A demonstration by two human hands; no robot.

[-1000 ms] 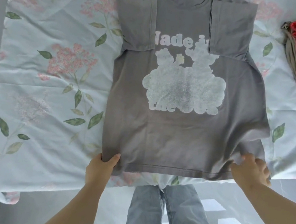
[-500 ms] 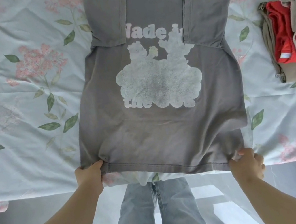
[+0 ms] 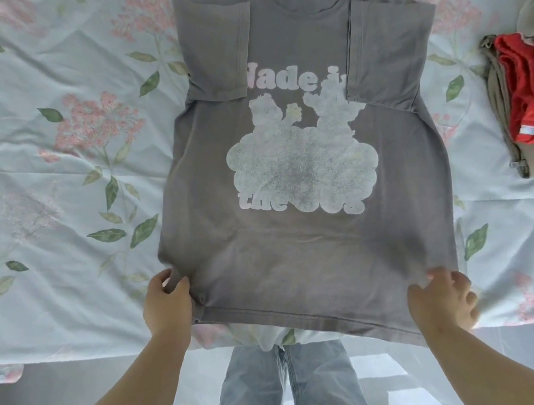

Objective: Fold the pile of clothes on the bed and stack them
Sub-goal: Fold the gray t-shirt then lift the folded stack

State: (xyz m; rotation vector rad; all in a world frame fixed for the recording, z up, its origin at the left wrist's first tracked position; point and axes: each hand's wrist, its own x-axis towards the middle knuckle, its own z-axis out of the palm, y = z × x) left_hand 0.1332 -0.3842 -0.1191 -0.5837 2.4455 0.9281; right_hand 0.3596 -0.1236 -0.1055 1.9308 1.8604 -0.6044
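Folded clothes stack (image 3: 521,102) cut off at right edge; print lettering (image 3: 285,81) partly under folded sleeves (image 3: 222,49).

You're in a home bedroom: a bed (image 3: 51,206) under a floral sheet fills your view, with a stack of folded clothes (image 3: 532,86) at 3 o'clock.

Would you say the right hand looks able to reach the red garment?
Probably yes, after letting go: the right hand grips the grey T-shirt, and only bedsheet separates it from the red garment.
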